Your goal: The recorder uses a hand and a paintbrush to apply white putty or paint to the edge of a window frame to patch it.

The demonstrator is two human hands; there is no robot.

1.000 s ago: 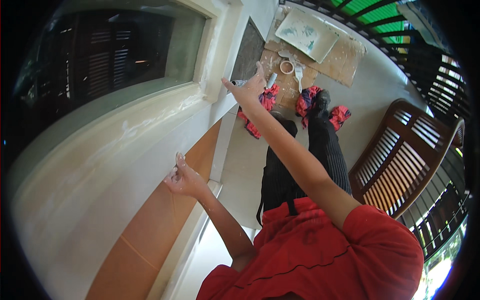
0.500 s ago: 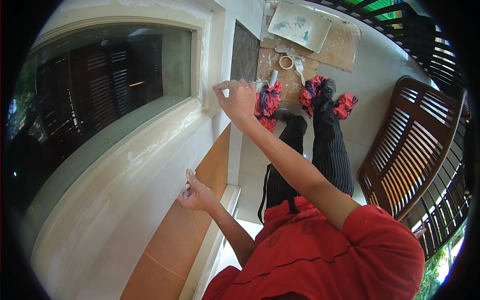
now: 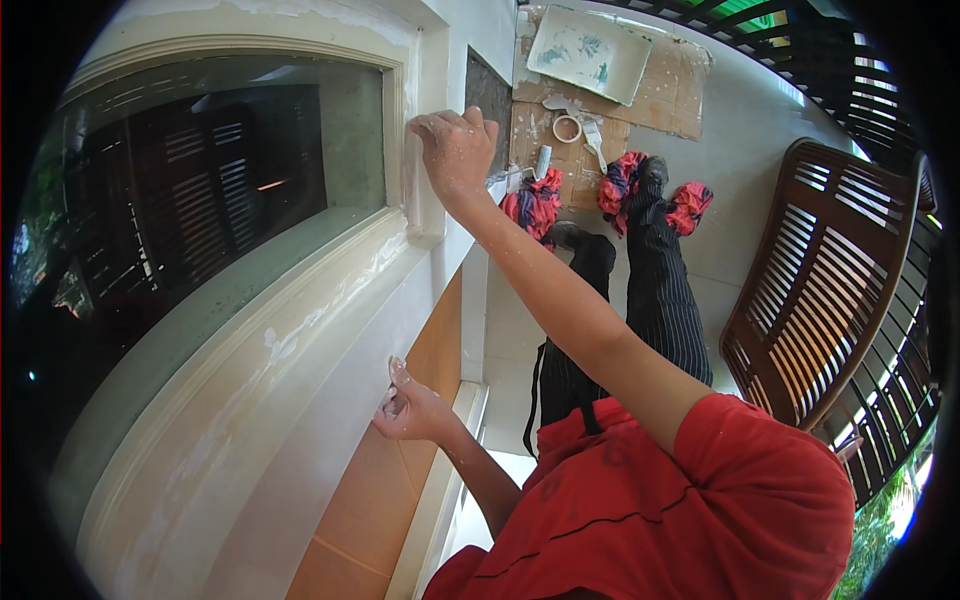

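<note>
The right hand (image 3: 460,155) is bending its fingers narrowly at the far post of the window frame (image 3: 397,135); contact and any held item are not showing clearly. The left hand (image 3: 410,408) is half curling near the wall (image 3: 350,395), below the ledge; its contents are also impossible to tell. The frame is running along the left side, with white smears (image 3: 283,348) lying unevenly on its near ledge. Farther out, a paint tray (image 3: 632,75), brush (image 3: 594,140) and roller (image 3: 543,160) are resting on cardboard (image 3: 685,90). Surface work is apparently progressing: white material is already covering patches, while rough, unblended streaks are seemingly awaiting finishing. Compared with half a second ago, the right hand is reaching farther along the post; the left is keeping its curl.
</note>
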